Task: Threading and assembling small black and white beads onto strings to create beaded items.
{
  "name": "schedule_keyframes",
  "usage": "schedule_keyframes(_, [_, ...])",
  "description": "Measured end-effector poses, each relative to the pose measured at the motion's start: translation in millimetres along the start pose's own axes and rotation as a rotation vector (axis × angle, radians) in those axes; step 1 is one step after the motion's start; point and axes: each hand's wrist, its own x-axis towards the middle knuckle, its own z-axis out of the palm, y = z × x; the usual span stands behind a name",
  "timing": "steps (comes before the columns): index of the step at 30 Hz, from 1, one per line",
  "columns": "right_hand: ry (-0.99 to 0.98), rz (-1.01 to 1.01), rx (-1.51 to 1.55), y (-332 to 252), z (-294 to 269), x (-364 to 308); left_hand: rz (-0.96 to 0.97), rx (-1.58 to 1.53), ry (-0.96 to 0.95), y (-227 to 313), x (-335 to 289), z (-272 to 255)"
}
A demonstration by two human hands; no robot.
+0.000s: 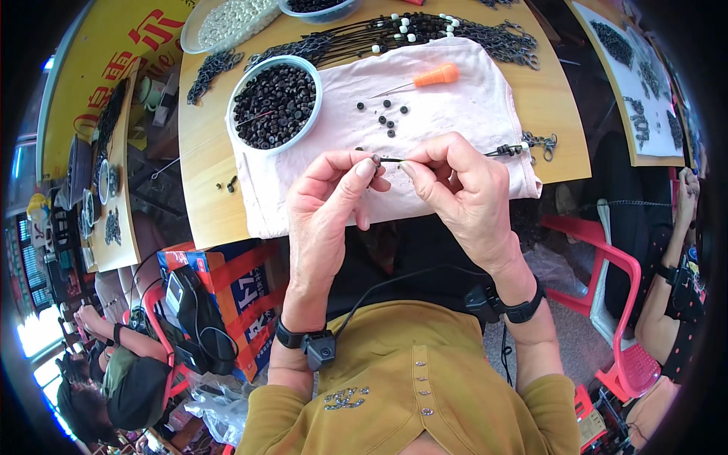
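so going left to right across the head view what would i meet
Yellow sign → tub of black beads → left hand → black cord → right hand → metal clasps → white sheet on the side table

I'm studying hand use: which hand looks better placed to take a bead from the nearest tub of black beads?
Probably the left hand, though also occupied: the tub lies on its side, closer to it. The right hand is farther off and pinches the black cord.
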Motion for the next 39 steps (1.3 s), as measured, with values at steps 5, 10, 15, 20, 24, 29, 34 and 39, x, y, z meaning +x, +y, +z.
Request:
schedule_keyframes(5, [0.065, -0.08, -0.084, 0, 5, -1, 0.04, -0.003, 0.01, -3, -1, 0])
schedule_keyframes(10, [0.096, -0.179, -0.139, 4, 9, -2, 0.019, -0.025, 0.006, -3, 0, 1])
schedule_keyframes(15, [0.167, -0.226, -0.205, 5, 14, -3, -0.005, -0.045, -0.016, -2, 1, -1])
schedule_keyframes(20, [0.224, -0.341, -0.297, 10, 18, -3, -0.025, -0.056, -0.059, -3, 2, -4])
schedule_keyframes(24, [0.251, -0.407, -0.342, 14, 20, -3, -0.031, -0.078, -0.056, -4, 3, -4])
schedule_keyframes(29, [0.228, -0.446, -0.35, 18, 24, -4, -0.016, -0.054, -0.05, -7, 4, -4])
schedule_keyframes(34, [0.228, -0.469, -0.37, 20, 23, -5, 0.012, -0.02, -0.05, -7, 3, 0])
schedule_keyframes(39, [0.207, -0.447, -0.355, 18, 21, -4, 0.041, 0.015, -0.067, -7, 3, 0])
